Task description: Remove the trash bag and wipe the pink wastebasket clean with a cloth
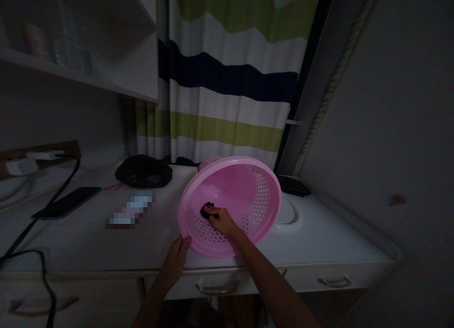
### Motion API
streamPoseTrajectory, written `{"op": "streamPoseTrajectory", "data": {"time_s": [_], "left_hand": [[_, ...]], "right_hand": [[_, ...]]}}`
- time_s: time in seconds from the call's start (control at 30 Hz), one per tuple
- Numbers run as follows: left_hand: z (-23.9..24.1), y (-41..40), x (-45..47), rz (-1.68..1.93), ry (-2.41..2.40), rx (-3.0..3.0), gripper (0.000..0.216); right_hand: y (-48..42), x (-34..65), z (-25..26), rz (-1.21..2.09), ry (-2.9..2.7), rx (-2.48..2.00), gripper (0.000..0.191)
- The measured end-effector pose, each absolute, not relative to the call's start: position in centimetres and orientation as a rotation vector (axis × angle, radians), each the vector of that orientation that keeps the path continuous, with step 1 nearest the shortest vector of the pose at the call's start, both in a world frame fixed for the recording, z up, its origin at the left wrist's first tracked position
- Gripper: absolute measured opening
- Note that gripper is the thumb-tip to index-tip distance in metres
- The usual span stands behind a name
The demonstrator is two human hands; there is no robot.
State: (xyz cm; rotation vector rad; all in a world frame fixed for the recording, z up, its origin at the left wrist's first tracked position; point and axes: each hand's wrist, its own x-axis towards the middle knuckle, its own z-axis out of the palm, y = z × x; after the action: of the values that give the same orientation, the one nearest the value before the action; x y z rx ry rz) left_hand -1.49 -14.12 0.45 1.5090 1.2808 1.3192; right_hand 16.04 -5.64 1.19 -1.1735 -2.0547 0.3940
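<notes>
A round pink plastic basket [262, 186] with a perforated wall is tipped up on its edge on a white counter, its open side facing me. My left hand [176, 259] grips its lower left rim, thumb on the rim. My right hand [220, 220] reaches inside the basket, fingers closed on a small dark object [207, 209] pressed against the perforated wall. I cannot make out what the dark object is.
A black plastic bag [144, 172] lies at the back of the white counter [319, 233]. A dark phone [67, 201] with a black cable [42, 266] lies at left. Behind hangs a striped curtain [230, 82]; shelves [81, 77] are upper left; a wall stands right.
</notes>
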Motion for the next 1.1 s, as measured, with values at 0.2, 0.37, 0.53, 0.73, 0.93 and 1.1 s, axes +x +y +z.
{"op": "streamPoseTrajectory", "data": {"time_s": [0.2, 0.37, 0.53, 0.73, 0.93, 1.1], "left_hand": [[0.3, -14.5, -1.2, 1.366, 1.354, 1.471, 0.044], [0.0, -14.5, -1.0, 1.341, 1.351, 1.477, 0.048], [-0.7, -14.4, -1.1, 1.376, 1.392, 1.438, 0.048], [-0.5, -14.6, -1.2, 1.358, 1.388, 1.418, 0.035], [-0.6, -14.7, -1.2, 1.320, 1.388, 1.407, 0.032], [-1.0, -14.5, -1.1, 1.343, 1.362, 1.381, 0.031]], "right_hand": [[-6.2, 16.2, 2.3, 0.398, -2.152, -1.169, 0.048], [-5.8, 18.1, 3.0, 0.320, -2.373, -1.167, 0.051], [-4.3, 19.6, 3.3, 0.082, -2.512, -1.454, 0.042], [-1.2, 18.6, 2.6, -0.042, -2.454, -1.681, 0.037], [1.5, 16.9, 1.9, -0.063, -2.378, -1.775, 0.041], [2.5, 16.3, 2.0, -0.035, -2.362, -1.811, 0.042]]}}
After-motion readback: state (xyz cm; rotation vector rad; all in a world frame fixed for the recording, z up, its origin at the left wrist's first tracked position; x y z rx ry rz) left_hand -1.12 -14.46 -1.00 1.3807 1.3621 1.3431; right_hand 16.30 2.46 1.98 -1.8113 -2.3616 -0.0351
